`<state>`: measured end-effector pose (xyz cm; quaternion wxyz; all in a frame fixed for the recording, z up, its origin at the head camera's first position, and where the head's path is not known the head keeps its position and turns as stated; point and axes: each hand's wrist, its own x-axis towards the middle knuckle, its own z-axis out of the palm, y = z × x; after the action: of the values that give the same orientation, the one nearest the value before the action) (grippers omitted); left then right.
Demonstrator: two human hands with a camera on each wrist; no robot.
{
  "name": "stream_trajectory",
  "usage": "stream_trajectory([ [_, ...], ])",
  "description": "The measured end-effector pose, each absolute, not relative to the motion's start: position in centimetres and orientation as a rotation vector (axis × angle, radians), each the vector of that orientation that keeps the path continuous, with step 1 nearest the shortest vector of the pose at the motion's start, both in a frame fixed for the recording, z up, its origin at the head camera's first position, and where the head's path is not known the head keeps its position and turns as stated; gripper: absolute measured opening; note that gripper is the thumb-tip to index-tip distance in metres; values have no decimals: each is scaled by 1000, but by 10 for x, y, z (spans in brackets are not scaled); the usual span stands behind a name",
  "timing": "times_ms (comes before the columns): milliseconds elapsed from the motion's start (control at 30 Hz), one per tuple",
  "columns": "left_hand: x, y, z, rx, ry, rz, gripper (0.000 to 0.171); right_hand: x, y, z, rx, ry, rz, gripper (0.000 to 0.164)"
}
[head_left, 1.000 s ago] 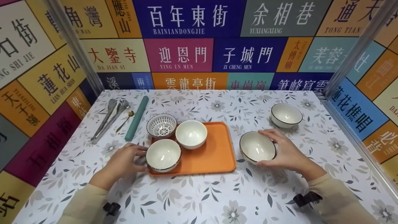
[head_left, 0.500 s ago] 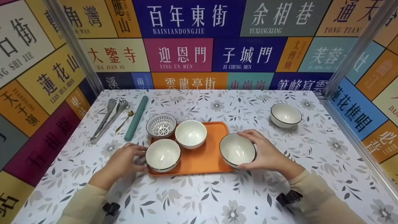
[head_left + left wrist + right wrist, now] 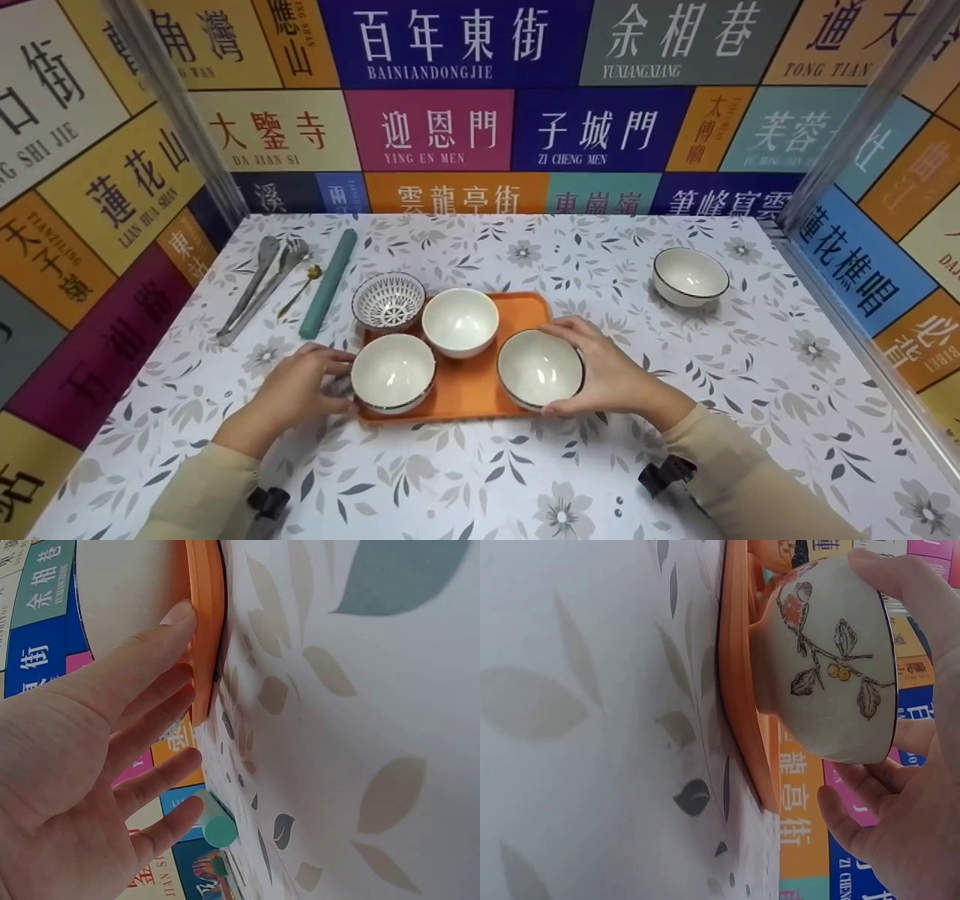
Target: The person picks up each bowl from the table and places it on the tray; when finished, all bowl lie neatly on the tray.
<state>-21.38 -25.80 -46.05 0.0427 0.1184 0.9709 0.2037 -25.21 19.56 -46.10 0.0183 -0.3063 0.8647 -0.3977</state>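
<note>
My right hand (image 3: 619,375) grips a bowl (image 3: 536,366) with a dark rim, thumb and fingers spread round its side. The bowl is over the right part of the orange tray (image 3: 466,394). Painted leaves and branches decorate its outside in the right wrist view, where its foot is close over the tray. At the tray's left end, my left hand (image 3: 300,386) has loosely extended fingers, with fingertips at the tray's edge in the left wrist view. Beside it a second dark-rimmed bowl (image 3: 391,371) sits on the tray. A plain white bowl (image 3: 460,322) stands behind, between the two.
A patterned bowl (image 3: 388,302) is at the tray's back left corner. Another dark-rimmed bowl (image 3: 690,276) stands at the back right of the flowered tablecloth (image 3: 450,480). Tongs (image 3: 259,289), a small gold spoon (image 3: 300,290) and a green stick (image 3: 328,285) lie at the back left.
My right hand has carried its bowl leftward, from beside the tray to over the tray's right part. The left hand and the other bowls have stayed in place.
</note>
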Motion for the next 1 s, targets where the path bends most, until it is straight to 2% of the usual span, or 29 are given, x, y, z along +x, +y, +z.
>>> stream_trajectory([
  [367, -213, -259, -462, 448, 3010, 576, 55, -259, 184, -467, -950, 2715, -1130, 114],
  [867, -214, -260, -464, 411, 2986, 606, 56, -258, 189, -470, -919, 2653, -1164, 118],
  [1000, -215, -261, -464, 407, 2983, 605, 56, -258, 194, -469, -920, 2665, -1164, 115],
])
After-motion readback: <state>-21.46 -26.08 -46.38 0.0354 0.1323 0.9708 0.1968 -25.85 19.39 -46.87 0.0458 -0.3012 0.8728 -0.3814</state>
